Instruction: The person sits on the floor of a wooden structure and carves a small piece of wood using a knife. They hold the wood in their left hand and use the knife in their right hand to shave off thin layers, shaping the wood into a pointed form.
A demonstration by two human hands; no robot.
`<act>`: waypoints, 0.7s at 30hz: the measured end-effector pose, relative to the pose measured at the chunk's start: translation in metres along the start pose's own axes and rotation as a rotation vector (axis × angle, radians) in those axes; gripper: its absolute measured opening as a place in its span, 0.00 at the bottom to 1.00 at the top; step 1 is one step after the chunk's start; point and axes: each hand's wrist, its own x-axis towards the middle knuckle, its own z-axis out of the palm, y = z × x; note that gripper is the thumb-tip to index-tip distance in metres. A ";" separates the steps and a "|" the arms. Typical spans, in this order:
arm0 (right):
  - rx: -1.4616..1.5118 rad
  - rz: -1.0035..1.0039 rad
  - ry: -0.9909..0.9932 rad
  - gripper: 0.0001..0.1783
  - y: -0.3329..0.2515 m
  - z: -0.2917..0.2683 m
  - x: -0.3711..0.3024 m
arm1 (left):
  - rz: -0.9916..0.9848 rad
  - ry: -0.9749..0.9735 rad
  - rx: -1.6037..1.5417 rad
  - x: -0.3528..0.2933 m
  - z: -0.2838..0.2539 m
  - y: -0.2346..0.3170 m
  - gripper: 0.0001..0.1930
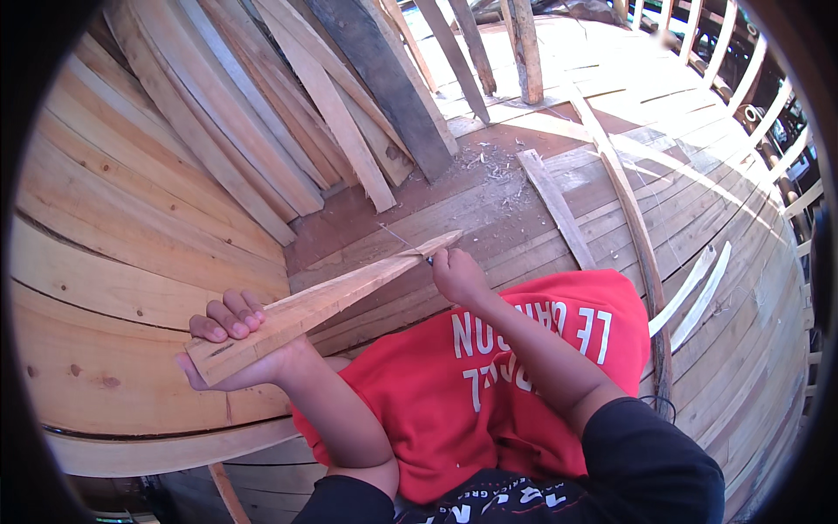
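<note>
The curved plank wall fills the left of the frame, with loose boards leaning at upper centre. Across the middle runs the tapered wooden piece. Your left hand grips its thick end, clenched from below, steadying it over your red-clad knees. Your right hand closes on a thin tool at the pointed tip, likely marking it.

wedge of wood above the lap, stacked planks behind it, loose board to its right
</note>
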 end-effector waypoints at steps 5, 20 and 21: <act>-0.042 -0.110 0.022 0.30 -0.049 0.004 -0.044 | 0.034 0.119 0.040 -0.001 -0.013 0.009 0.28; 0.072 0.139 0.043 0.30 -0.014 -0.010 -0.026 | 0.037 0.033 0.058 -0.031 0.027 0.003 0.25; 0.016 0.086 0.036 0.30 0.024 -0.005 -0.007 | 0.042 0.029 0.054 -0.029 0.033 0.006 0.25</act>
